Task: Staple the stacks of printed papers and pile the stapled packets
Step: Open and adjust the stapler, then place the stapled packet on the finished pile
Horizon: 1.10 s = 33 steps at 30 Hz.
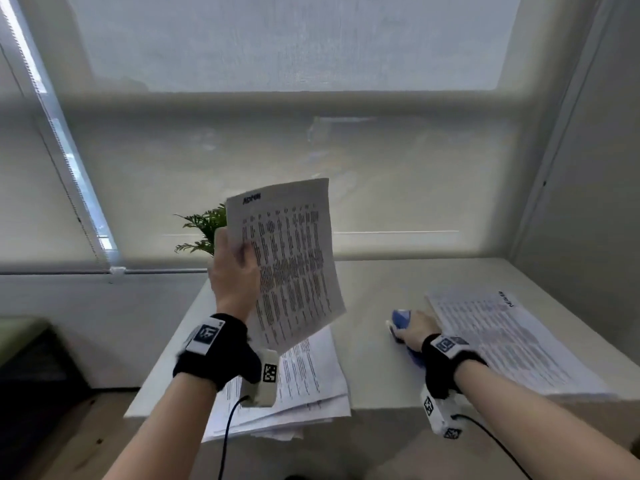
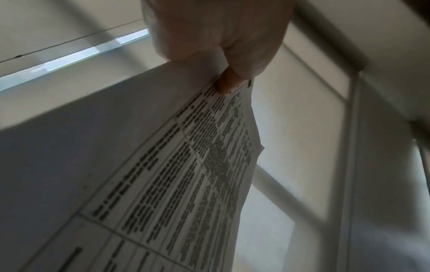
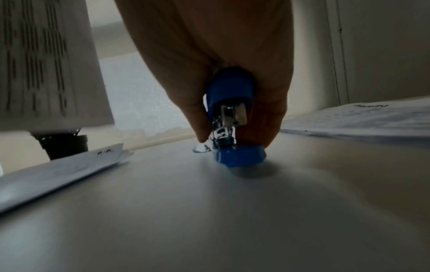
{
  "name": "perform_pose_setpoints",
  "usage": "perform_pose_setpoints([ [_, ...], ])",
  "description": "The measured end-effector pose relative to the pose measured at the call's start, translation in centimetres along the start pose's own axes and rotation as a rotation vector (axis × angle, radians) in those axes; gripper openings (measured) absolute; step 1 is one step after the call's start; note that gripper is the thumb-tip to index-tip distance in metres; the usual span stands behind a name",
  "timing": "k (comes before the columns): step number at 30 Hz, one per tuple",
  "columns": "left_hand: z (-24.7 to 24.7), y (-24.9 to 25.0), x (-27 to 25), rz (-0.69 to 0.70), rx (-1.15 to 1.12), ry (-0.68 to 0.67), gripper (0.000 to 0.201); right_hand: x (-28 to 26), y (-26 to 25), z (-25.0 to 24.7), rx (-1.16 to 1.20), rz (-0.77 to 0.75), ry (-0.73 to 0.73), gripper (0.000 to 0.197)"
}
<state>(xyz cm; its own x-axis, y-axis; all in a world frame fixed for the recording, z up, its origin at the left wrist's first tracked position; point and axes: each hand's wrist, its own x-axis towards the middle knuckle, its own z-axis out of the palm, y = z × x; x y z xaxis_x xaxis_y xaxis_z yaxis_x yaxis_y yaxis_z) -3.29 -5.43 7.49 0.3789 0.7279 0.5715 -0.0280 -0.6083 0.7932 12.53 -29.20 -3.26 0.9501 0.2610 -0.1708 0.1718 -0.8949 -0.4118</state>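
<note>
A white table point(image 1: 381, 299) fills the lower middle of the head view, its far edge running below a covered window point(image 1: 294, 43) that takes up the whole top of the frame.

On the table's right side, at the lower right of the frame, lies a flat stack of printed papers point(image 1: 512, 341), its long axis running from the middle of the frame down toward the right edge, the heading at the far end. At the lower centre a looser pile of papers point(image 1: 311, 382) sits fanned, hanging a little over the near edge of the table.

Above that pile, in the middle of the frame, the left hand point(image 1: 235, 271) holds up a packet of sheets point(image 1: 294, 261). It stands nearly upright, long axis vertical, heading at the top, printed face turned toward the person. The thumb is on the printed side and the fingers are behind, pinching its left edge; the left wrist view shows a fingertip point(image 2: 227, 82) pressed on the print.

Behind the packet, left of centre, a small green plant point(image 1: 204, 230) pokes out.

The right hand point(image 1: 414, 329), right of centre, is wrapped around a blue stapler point(image 1: 401, 318) resting on the table between the two piles. In the right wrist view its metal mouth point(image 3: 229, 117) faces the camera; the long axis runs along the hand, toward the far left of the table.
</note>
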Motion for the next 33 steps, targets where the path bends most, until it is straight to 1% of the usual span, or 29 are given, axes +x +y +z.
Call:
perform_pose_setpoints([
  [2,-0.2,1.2,0.7,-0.001,-0.112,0.023,0.019,-0.1,0.5,1.3,-0.055,-0.007,0.002,0.045],
  [4,0.2,1.8,1.3,-0.036,-0.288,0.001,0.02,0.4,1.1,1.9,-0.078,-0.019,-0.019,0.055],
  [6,1.0,2.3,1.5,-0.117,-0.424,-0.057,0.024,0.7,1.5,0.9,0.043,-0.023,0.002,0.057],
  [7,1.5,2.5,1.4,-0.166,-0.456,-0.109,0.025,0.0,1.5,-0.6,0.213,-0.035,0.04,0.053],
  [8,2.2,2.6,1.2,-0.218,-0.463,-0.177,0.026,-0.3,1.9,-2.2,0.478,-0.047,0.084,0.051],
  [9,3.0,2.6,0.7,-0.271,-0.463,-0.252,0.027,-1.0,2.2,-4.0,0.751,-0.051,0.075,0.054],
  [10,4.0,2.6,0.1,-0.318,-0.456,-0.328,0.029,-2.1,2.6,-5.7,1.001,-0.06,0.006,0.061],
  [11,5.1,2.7,-0.8,-0.359,-0.455,-0.395,0.029,-3.2,3.4,-7.3,1.185,-0.069,-0.105,0.064],
  [12,6.3,2.8,-1.8,-0.399,-0.449,-0.451,0.027,-4.5,4.2,-8.6,1.281,-0.093,-0.198,0.061],
  [14,8.9,3.4,-4.2,-0.452,-0.431,-0.536,0.019,-6.8,6.0,-10.0,1.244,-0.134,-0.318,0.037],
  [15,10.2,3.8,-5.4,-0.469,-0.428,-0.581,0.02,-6.9,7.3,-9.9,1.173,-0.149,-0.347,0.027],
  [16,11.7,4.1,-6.8,-0.484,-0.428,-0.623,0.022,-7.3,8.4,-9.7,1.119,-0.157,-0.37,0.029],
  [17,13.0,4.4,-8.0,-0.503,-0.429,-0.664,0.023,-7.1,10.0,-9.3,1.054,-0.131,-0.333,0.036],
  [18,14.2,4.8,-9.1,-0.532,-0.425,-0.713,0.027,-6.9,11.3,-9.3,1.014,-0.099,-0.265,0.041],
  [20,16.1,5.7,-11.0,-0.592,-0.399,-0.817,0.056,-6.1,14.2,-9.8,0.955,0.034,-0.088,0.045],
  [21,16.8,6.0,-11.8,-0.587,-0.371,-0.867,0.068,-5.4,15.5,-10.4,0.902,0.098,-0.006,0.044],
  [22,17.3,6.3,-12.4,-0.544,-0.326,-0.899,0.073,-5.0,16.5,-11.1,0.837,0.141,0.06,0.04],
  [24,17.7,6.4,-13.1,-0.43,-0.255,-0.909,0.066,-3.5,18.2,-12.7,0.683,0.222,0.149,0.036],
  [25,17.5,6.1,-13.2,-0.384,-0.229,-0.905,0.059,-2.4,19.0,-13.2,0.612,0.263,0.163,0.039],
  [27,16.5,5.2,-13.0,-0.327,-0.184,-0.896,0.046,-0.5,19.7,-13.9,0.483,0.317,0.14,0.039],
  [30,14.1,3.0,-11.6,-0.294,-0.14,-0.845,0.037,1.6,19.8,-13.5,0.288,0.353,0.08,0.032],
  [32,12.3,1.3,-10.2,-0.294,-0.111,-0.809,0.032,3.0,19.8,-13.2,0.201,0.363,0.053,0.015],
  [33,11.4,0.5,-9.5,-0.295,-0.093,-0.797,0.03,3.7,19.9,-12.9,0.185,0.371,0.048,0.014],
])
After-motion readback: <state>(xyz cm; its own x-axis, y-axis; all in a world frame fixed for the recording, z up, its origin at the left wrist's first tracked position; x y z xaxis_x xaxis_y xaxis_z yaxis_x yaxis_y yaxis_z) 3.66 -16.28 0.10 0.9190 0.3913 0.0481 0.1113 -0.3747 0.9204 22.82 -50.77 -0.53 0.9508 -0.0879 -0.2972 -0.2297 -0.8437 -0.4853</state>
